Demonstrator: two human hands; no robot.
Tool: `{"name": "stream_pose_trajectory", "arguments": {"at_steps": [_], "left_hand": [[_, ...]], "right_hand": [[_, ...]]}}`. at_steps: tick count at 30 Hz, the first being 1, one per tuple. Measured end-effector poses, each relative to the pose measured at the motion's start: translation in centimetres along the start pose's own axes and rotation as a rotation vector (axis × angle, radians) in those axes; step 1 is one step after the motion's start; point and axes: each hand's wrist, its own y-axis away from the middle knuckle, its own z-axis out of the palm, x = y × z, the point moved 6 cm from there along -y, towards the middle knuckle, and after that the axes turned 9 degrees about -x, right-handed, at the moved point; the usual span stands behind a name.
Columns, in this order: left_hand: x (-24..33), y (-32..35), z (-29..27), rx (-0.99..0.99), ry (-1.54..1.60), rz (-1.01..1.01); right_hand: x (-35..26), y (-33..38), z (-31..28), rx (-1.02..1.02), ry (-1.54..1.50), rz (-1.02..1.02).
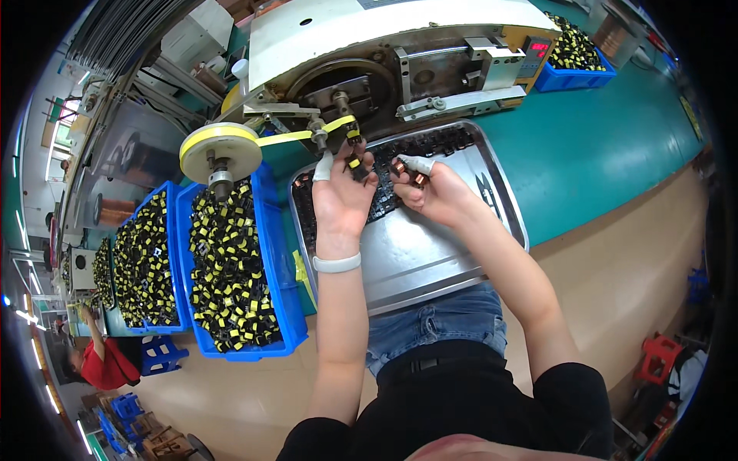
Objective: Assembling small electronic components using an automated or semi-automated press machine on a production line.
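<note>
My left hand (342,201), palm up with a white cover on one digit, curls round a small black bobbin wrapped in yellow tape (355,164). Just above its fingertips, another bobbin (353,134) sits at the machine's spindle (340,100). A strip of yellow tape (286,139) runs to it from the tape reel (219,147) on the left. My right hand (440,194), also with a white-covered digit, pinches small bobbins with copper windings (420,179) over the metal tray (430,253). Rows of black bobbins (442,142) lie along the tray's far side.
Blue bins (288,307) full of yellow-taped bobbins stand left of the tray. Tweezers-like tools (487,192) lie at the tray's right. The taping machine (369,34) spans the back; another blue bin (573,78) is at its right. A person in red (109,365) sits far left.
</note>
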Motion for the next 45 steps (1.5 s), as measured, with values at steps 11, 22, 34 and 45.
{"name": "stream_pose_trajectory", "arguments": {"at_steps": [11, 22, 34, 45], "left_hand": [[-0.8, -0.9, 2.6, -0.149, 0.009, -0.019], [0.1, 0.7, 0.8, 0.012, 0.067, 0.069], [0.4, 0.9, -2.4, 0.262, 0.169, 0.077], [0.6, 1.2, -2.6, 0.332, 0.174, 0.073]], "right_hand": [[-3.3, 2.4, 3.3, 0.25, 0.838, -0.449], [-2.0, -1.5, 6.0, 0.242, 0.912, -0.575], [-1.4, -3.2, 4.4, 0.345, 0.833, -0.456], [-0.1, -0.7, 1.9, 0.187, 0.664, -0.168]]}}
